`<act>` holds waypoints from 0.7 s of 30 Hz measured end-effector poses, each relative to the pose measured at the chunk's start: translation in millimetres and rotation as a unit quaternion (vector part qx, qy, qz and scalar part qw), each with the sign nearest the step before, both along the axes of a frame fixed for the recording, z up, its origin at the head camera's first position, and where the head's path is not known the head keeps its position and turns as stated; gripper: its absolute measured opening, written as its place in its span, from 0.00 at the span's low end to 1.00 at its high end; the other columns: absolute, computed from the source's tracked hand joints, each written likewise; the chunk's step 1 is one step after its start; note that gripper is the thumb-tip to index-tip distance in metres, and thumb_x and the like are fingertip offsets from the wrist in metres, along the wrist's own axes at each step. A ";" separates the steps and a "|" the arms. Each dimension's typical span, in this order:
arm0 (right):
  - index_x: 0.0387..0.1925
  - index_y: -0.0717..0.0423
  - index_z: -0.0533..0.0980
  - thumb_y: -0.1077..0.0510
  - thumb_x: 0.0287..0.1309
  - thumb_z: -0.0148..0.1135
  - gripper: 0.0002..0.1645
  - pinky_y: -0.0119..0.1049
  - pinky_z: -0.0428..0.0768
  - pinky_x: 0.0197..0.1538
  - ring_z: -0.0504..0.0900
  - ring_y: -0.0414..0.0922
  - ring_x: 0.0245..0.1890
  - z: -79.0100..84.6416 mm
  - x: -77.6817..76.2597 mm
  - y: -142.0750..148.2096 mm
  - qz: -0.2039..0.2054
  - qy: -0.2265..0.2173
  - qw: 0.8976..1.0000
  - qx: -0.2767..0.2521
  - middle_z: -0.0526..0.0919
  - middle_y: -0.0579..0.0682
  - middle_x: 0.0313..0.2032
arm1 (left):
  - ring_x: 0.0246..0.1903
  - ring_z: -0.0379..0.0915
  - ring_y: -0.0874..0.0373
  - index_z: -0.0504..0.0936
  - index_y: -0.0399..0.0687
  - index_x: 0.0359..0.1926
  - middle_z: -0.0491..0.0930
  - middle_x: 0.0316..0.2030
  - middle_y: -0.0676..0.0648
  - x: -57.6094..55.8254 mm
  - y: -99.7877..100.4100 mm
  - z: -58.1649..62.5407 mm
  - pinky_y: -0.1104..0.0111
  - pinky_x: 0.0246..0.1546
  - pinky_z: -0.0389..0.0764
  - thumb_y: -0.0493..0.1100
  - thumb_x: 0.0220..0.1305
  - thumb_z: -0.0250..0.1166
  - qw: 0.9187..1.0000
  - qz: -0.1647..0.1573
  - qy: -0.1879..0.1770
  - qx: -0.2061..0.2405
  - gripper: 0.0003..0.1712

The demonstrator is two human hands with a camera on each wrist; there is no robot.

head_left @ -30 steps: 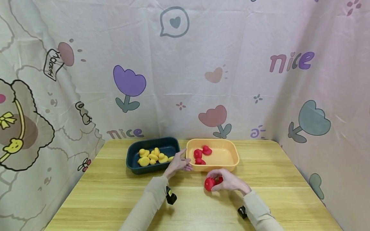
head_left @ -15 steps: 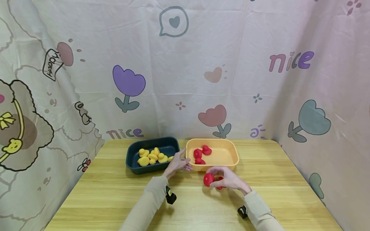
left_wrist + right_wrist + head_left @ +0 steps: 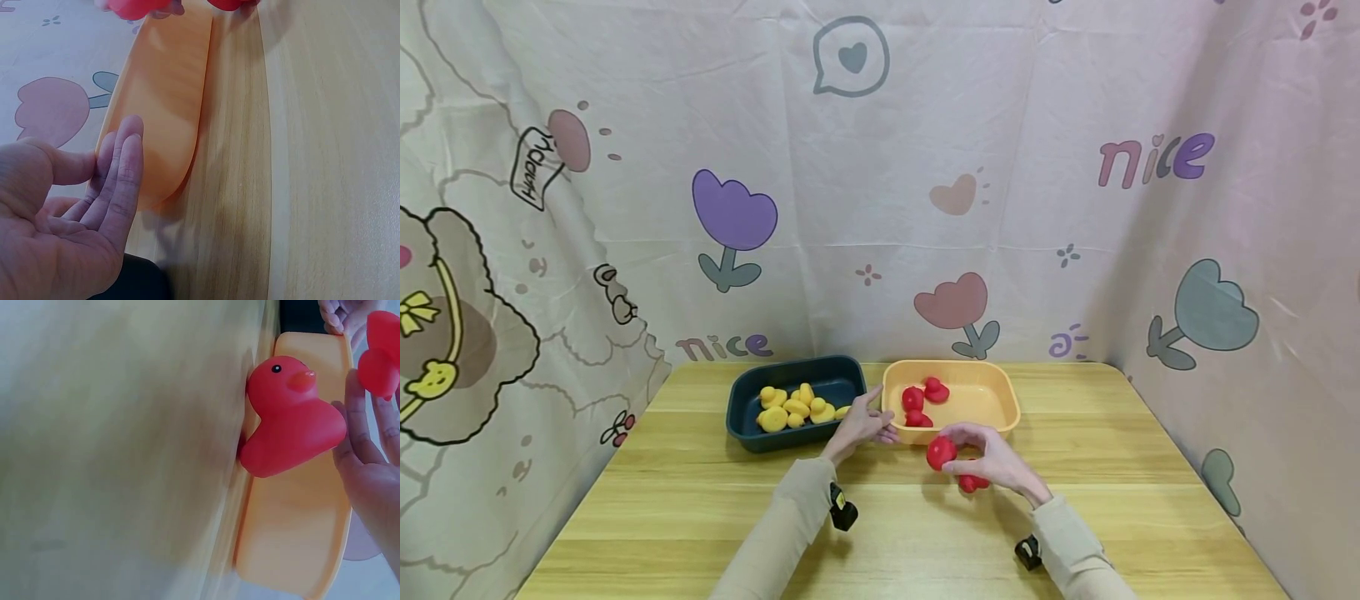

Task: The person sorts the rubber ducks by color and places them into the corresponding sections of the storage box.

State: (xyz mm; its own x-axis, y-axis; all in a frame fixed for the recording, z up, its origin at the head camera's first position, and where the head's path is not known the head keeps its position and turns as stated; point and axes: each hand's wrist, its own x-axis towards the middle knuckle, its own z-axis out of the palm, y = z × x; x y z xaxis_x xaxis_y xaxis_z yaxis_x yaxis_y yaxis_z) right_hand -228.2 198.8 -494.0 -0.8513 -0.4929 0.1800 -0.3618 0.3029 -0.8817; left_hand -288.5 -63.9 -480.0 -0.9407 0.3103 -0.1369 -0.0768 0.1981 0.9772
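My right hand (image 3: 992, 458) pinches a red rubber duck (image 3: 941, 453) between thumb and fingers, raised just in front of the light orange tray (image 3: 992, 435). A second red rubber duck (image 3: 290, 428) stands on the table beneath that hand, partly covered by it in the head view. Along the tray's left end, my left hand (image 3: 862, 425) grips the rim; in the left wrist view its thumb is at the rim and its fingers (image 3: 122, 181) lie against the outer wall. Red ducks (image 3: 936, 389) sit together in the left part of the tray.
Left of the orange tray stands a dark blue tray (image 3: 760, 443) with several yellow rubber ducks (image 3: 797, 407); my left wrist passes by its right front corner. Both trays are near the back edge of the wooden table (image 3: 647, 508), before a printed cloth (image 3: 850, 167).
My right hand has lifted its red duck off the table and moved it slightly toward the orange tray, showing more of the duck left behind. The left hand has stayed in place.
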 end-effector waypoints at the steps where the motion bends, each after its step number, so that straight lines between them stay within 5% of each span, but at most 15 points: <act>1: 0.56 0.56 0.78 0.57 0.56 0.74 0.26 0.43 0.83 0.55 0.83 0.44 0.46 -0.2 -0.1 -0.1 -0.003 0.002 1.000 -0.004 0.86 0.56 0.47 | 0.30 0.88 0.43 0.47 0.39 0.80 0.86 0.35 0.29 0.1 -0.3 0.1 0.55 0.39 0.89 0.33 0.73 0.57 1.000 -0.001 -0.001 0.000 0.41; 21: 0.59 0.64 0.75 0.63 0.57 0.72 0.29 0.23 0.81 0.56 0.84 0.37 0.48 4.7 -0.5 -4.9 -0.104 -0.015 0.988 -0.115 0.83 0.65 0.52 | 0.26 0.88 0.49 0.46 0.37 0.79 0.84 0.38 0.23 0.7 -0.3 -0.3 0.64 0.32 0.90 0.31 0.73 0.56 1.000 -0.005 0.008 0.013 0.42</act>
